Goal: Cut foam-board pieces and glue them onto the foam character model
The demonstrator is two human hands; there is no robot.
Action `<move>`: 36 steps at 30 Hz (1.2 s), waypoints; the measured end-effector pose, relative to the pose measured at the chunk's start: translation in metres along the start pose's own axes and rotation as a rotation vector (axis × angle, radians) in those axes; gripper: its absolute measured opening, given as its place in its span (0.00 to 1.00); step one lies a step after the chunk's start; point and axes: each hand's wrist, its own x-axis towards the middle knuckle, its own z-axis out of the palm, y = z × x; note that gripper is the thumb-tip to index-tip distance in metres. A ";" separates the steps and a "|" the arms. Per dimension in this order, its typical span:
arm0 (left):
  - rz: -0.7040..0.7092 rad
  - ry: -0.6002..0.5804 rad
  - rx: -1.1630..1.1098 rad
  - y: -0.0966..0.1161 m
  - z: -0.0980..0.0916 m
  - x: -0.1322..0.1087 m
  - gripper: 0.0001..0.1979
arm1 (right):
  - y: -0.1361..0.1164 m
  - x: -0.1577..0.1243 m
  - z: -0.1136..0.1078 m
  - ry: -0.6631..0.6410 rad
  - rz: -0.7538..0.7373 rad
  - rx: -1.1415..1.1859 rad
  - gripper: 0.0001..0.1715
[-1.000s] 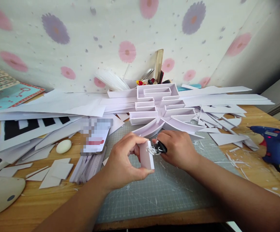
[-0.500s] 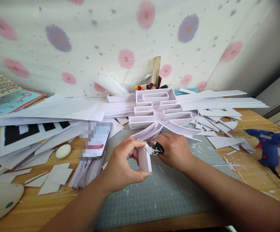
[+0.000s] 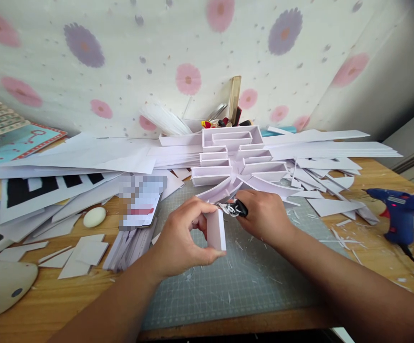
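My left hand (image 3: 183,238) pinches a small rectangular piece of white foam board (image 3: 216,229) upright between thumb and fingers. My right hand (image 3: 262,212) is wrapped round a black-handled tool (image 3: 242,208), its working end against or very near the board's top edge. Curly white shavings cover that end, so its exact kind is hidden. Just beyond both hands stands a white foam-board construction (image 3: 233,152) of open-topped, walled shapes, with two curved strokes at its near end. A green gridded cutting mat (image 3: 257,286) lies under the hands.
On the right, a blue hot glue gun (image 3: 400,209) with a cord stands near board scraps (image 3: 332,207). White sheets (image 3: 85,152), a phone (image 3: 146,205), a white oval object (image 3: 94,217) and offcuts (image 3: 85,255) are on the left. Glue sticks (image 3: 166,118) lie behind.
The right hand and tool have shifted slightly right relative to the board piece, uncovering more of its top edge. The left hand keeps its pinch. The whole view has shifted slightly.
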 end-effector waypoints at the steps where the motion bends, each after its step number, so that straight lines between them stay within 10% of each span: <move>1: -0.003 0.004 -0.013 -0.001 0.000 0.000 0.29 | 0.000 0.000 -0.001 0.004 -0.007 0.018 0.10; 11: -0.023 0.004 -0.100 0.001 0.000 0.001 0.28 | -0.013 -0.005 -0.008 0.083 -0.198 0.033 0.20; 27: 0.008 -0.037 -0.084 -0.002 -0.002 0.001 0.29 | -0.009 -0.005 -0.001 0.113 -0.137 -0.036 0.17; 36: 0.014 -0.100 -0.057 -0.003 -0.003 -0.002 0.28 | -0.004 0.002 -0.009 -0.088 0.084 0.016 0.07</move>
